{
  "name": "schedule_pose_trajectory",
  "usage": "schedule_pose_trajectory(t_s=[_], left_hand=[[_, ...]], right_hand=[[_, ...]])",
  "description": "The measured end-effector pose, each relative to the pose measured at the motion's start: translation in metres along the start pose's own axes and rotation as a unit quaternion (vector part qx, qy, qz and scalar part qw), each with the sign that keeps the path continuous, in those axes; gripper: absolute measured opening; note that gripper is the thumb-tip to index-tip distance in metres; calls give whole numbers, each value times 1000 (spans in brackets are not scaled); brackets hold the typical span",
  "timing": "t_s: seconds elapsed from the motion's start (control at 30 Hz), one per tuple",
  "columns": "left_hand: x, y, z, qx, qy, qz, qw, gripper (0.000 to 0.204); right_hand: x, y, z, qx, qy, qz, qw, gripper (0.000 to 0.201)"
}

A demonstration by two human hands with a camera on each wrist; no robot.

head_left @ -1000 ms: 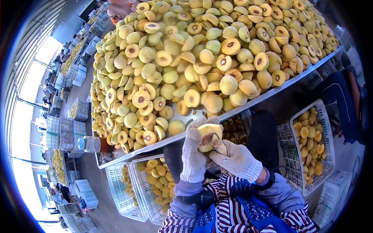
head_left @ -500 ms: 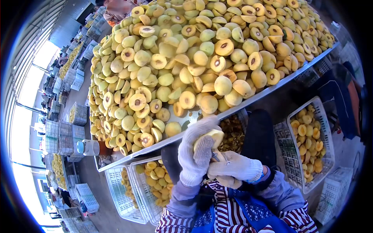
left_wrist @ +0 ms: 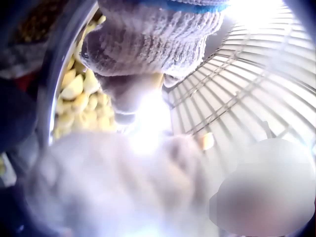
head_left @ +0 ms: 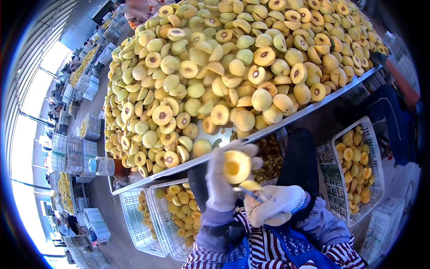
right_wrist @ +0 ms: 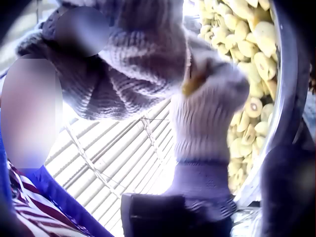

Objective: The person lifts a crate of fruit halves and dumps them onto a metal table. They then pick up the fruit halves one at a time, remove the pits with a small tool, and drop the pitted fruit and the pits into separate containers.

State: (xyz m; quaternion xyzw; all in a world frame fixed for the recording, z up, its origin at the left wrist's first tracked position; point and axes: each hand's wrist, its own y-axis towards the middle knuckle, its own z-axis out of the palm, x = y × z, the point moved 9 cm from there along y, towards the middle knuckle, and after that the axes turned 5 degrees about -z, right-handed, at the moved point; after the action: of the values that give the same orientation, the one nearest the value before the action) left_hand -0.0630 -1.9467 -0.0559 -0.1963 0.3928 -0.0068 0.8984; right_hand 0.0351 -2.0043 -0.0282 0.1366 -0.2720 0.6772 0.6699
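In the head view my gloved left hand (head_left: 219,181) holds a halved yellow peach (head_left: 237,167), cut face up, with a smooth round hollow at its centre. Just below it, my gloved right hand (head_left: 274,205) has its fingers curled round a small metal tool (head_left: 249,193); most of its handle is hidden in the glove. A yellow scooped-out piece (head_left: 251,184) shows at the tool's end, close under the peach half. Both wrist views are washed out by glare; the left glove (right_wrist: 205,113) and right glove (left_wrist: 153,44) appear there.
A table with a raised metal rim (head_left: 295,117) bears a heap of peach halves (head_left: 192,89). Crates of halves stand below it at left (head_left: 154,215) and right (head_left: 378,175). Dark scraps (head_left: 270,154) lie under the rim. Another person's arm (head_left: 401,83) reaches in at the right.
The peach half showed a brown pit centre a second ago; now its hollow is clean. My right hand has drawn down from it with the tool, and the left hand has turned its cut face upward.
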Motion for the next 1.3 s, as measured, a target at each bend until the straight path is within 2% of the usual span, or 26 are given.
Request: schedule_pose_trajectory(t_s=[0.03,0.07,0.1,0.13,0.17,0.2,0.23,0.27,0.33,0.37,0.47,0.57,0.6,0.7,0.73,0.83,0.87,0.97,1.0,1.03,1.1,1.17,1.2,1.23,1.27,1.3], left_hand=[[-19,-12,-23,-67,49,77,994,57],[-37,-21,-54,-89,79,105,987,56],[-56,-31,-87,-135,103,122,978,52],[-83,-48,-134,-253,302,181,901,45],[-105,-54,-163,-353,457,178,797,26],[-121,-62,-134,-351,667,281,595,27],[-115,-63,-102,-315,812,358,336,30],[-112,-50,-105,-301,746,370,464,34],[-98,-9,-82,-211,665,354,623,33],[-92,15,-61,-159,669,355,633,33],[-78,91,-22,-96,761,390,510,49],[-50,151,-20,-2,843,340,417,47],[-50,158,-18,1,850,314,422,45],[-47,161,-44,-55,904,-40,423,50],[-48,158,-52,-49,895,11,442,59],[-37,138,-71,-42,828,140,541,54],[-35,132,-69,-68,819,144,551,59],[-33,121,-90,-157,733,6,662,60],[-37,117,-95,-163,627,25,762,55],[-21,110,-105,-153,364,-52,917,55],[-27,83,-73,-41,204,11,978,62],[-31,55,-52,50,268,133,953,63],[-26,44,-47,47,504,81,859,60],[-44,28,-13,21,616,141,775,48],[-42,33,-35,-47,559,118,819,45],[-40,38,-59,-114,497,97,855,43]], right_hand=[[-4,-1,-13,-3,-10,-8,1000,16],[-18,-5,-36,-68,-7,-34,997,14],[-5,-18,-34,-131,3,12,991,14],[-9,-21,-51,-190,-35,27,981,16],[-16,-25,-71,-248,-71,43,965,17],[-16,-20,-80,-253,-83,10,964,21],[-15,-16,-81,-259,-97,21,961,21],[-14,-11,-79,-266,-110,32,957,22],[-9,-4,-73,-276,-158,52,947,23],[-7,-5,-74,-283,-169,45,943,23],[-3,-9,-78,-306,-195,33,931,25],[-2,-19,-88,-326,-214,46,920,31],[0,-21,-88,-330,-223,60,915,32],[-4,-18,-92,-329,-202,44,921,31],[-7,-14,-95,-331,-195,33,923,31],[0,-1,-92,-304,-244,35,920,33],[5,2,-93,-312,-326,42,891,38],[7,7,-107,-335,-491,14,804,32],[9,1,-107,-350,-496,12,795,37],[14,-3,-108,-367,-514,2,775,40],[21,-9,-107,-395,-550,-13,736,45],[25,-9,-107,-411,-618,6,670,41],[30,-9,-101,-413,-640,20,648,40],[31,-8,-96,-413,-660,34,626,39],[23,-3,-98,-387,-718,-22,578,37],[27,-6,-92,-399,-700,-42,591,36]])
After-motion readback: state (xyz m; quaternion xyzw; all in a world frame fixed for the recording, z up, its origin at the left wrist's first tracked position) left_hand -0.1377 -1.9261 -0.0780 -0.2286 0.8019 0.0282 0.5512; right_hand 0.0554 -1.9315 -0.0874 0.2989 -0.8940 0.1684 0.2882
